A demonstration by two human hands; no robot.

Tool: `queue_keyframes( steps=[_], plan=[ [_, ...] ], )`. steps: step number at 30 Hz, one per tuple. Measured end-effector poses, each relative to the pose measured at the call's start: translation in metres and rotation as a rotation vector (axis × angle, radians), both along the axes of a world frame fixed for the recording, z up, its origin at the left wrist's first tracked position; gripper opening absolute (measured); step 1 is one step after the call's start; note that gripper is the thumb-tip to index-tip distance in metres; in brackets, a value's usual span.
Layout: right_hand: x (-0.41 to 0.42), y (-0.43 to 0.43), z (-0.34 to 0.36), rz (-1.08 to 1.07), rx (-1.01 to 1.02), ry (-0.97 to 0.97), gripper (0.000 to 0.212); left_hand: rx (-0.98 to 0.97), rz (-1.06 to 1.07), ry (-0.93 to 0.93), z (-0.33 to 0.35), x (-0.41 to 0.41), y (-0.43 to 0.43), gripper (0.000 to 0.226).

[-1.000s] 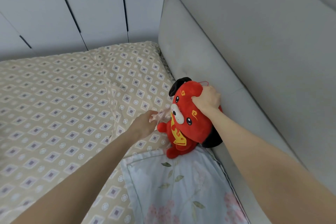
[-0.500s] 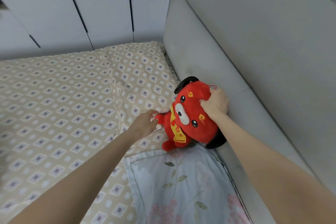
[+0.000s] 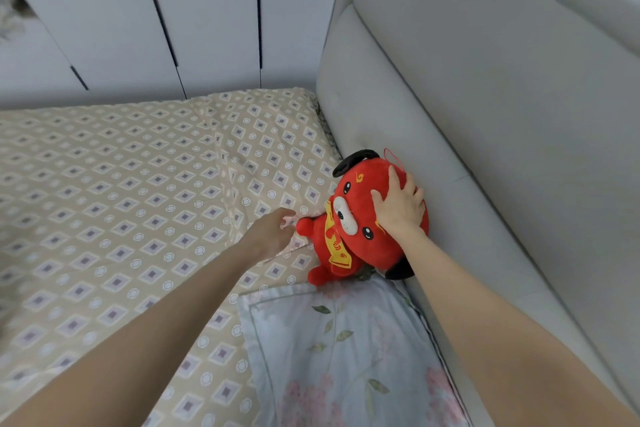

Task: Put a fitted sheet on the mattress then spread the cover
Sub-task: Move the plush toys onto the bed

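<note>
Atop plush toy (image 3: 372,253) — right hand (image 3: 400,206) flat; left hand (image 3: 270,236) pinching sheet (image 3: 138,184)

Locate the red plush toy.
Head view: the red plush toy sits right of centre against the grey headboard, beyond the floral pillow, under the right hand.

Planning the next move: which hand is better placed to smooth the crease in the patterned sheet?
Left. The left hand pinches the patterned sheet at the near end of the crease, while the right hand rests on the plush toy against the headboard.
</note>
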State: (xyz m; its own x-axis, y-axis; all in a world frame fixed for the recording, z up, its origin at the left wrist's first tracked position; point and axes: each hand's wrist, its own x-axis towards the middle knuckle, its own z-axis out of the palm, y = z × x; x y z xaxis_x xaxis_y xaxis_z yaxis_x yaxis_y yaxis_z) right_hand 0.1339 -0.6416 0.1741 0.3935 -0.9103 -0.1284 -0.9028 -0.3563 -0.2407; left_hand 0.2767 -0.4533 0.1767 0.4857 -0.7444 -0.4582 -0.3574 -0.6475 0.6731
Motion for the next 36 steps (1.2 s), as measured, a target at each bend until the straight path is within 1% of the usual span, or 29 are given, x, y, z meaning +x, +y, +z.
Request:
queue_keyframes(
  steps=[4,7,11,15,18,21,25,29,34,36],
  plan=[
    [0.003,0.027,0.021,0.028,-0.096,-0.079,0.051,-0.032,0.013,-0.003,0.018,0.004,0.025,0.041],
    [0.013,0.055,0.038,0.107,-0.130,-0.141,0.042,-0.084,0.071,0.007,0.034,0.010,0.053,0.040],
    [0.034,0.105,0.054,0.230,-0.104,-0.201,0.036,-0.144,0.184,0.034,0.050,0.020,0.104,0.037],
    [0.061,0.172,0.052,0.385,-0.050,-0.258,0.031,-0.166,0.309,0.060,0.054,0.038,0.182,0.033],
    [0.077,0.227,0.038,0.472,0.051,-0.251,0.030,-0.183,0.424,0.069,0.048,0.048,0.247,0.031],
    [0.090,0.280,0.019,0.540,0.120,-0.198,0.030,-0.169,0.539,0.089,0.036,0.053,0.313,0.030],
    [0.106,0.356,-0.008,0.620,0.229,-0.120,0.029,-0.128,0.723,0.104,0.010,0.050,0.411,0.026],
    [0.119,0.425,-0.037,0.668,0.363,-0.078,0.027,-0.087,0.853,0.093,-0.022,0.039,0.491,0.025],
    [0.133,0.508,-0.082,0.701,0.596,-0.015,0.025,-0.019,1.028,0.093,-0.068,0.017,0.576,0.032],
    [0.137,0.541,-0.101,0.724,0.678,0.013,0.025,0.056,1.061,0.068,-0.086,0.009,0.605,0.038]
  ],
)
